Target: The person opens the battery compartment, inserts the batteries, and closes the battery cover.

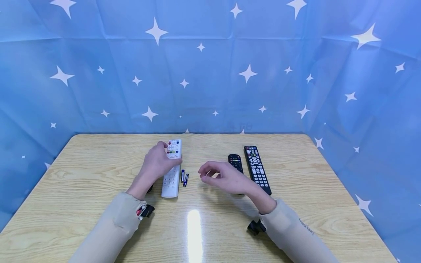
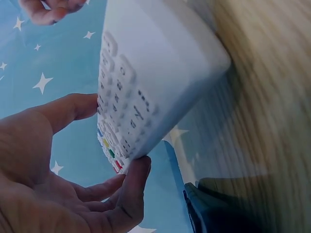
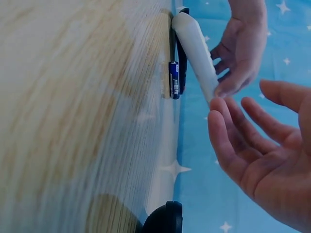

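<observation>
Where the left hand (image 1: 156,160) grips: long white plastic remote (image 1: 171,179), between fingers
Right hand (image 1: 227,178): fingers curved, parted

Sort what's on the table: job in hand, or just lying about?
Likely in the job:
long white plastic remote, gripped by the left hand
two small blue cylindrical batteries beside it

Apparently lying about:
long black plastic remote with white buttons
shorter rounded black remote, partly hidden by the right hand
dark object by the left wrist, mostly hidden, unidentifiable
</observation>
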The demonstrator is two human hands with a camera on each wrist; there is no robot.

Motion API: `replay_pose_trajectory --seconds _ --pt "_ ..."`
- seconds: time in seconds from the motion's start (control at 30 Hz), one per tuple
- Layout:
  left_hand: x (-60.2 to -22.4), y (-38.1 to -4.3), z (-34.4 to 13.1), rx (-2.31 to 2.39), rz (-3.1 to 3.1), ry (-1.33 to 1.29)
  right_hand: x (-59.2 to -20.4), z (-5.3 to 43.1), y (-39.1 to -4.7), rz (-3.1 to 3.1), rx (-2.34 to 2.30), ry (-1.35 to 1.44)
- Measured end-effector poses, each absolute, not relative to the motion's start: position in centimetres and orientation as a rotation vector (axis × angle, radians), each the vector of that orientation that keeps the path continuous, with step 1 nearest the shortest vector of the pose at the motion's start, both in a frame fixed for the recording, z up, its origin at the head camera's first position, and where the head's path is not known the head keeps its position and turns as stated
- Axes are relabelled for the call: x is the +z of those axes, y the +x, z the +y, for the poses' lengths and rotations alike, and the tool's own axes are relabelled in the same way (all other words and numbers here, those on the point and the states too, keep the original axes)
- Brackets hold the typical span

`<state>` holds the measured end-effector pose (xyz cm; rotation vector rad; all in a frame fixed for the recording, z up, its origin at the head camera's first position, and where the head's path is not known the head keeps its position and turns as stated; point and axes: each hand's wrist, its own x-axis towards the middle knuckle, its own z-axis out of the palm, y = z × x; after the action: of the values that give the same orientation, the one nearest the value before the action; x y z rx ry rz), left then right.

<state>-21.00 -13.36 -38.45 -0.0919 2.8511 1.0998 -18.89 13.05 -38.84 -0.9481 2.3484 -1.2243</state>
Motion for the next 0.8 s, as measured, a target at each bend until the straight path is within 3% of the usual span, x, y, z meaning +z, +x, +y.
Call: replay_pose_trajectory --seconds 0.8 --pt "-39.3 -23.2 -12.6 0.697 2.804 -0.061 -38.7 12.9 -18.7 2.313 -1.176 -0.976"
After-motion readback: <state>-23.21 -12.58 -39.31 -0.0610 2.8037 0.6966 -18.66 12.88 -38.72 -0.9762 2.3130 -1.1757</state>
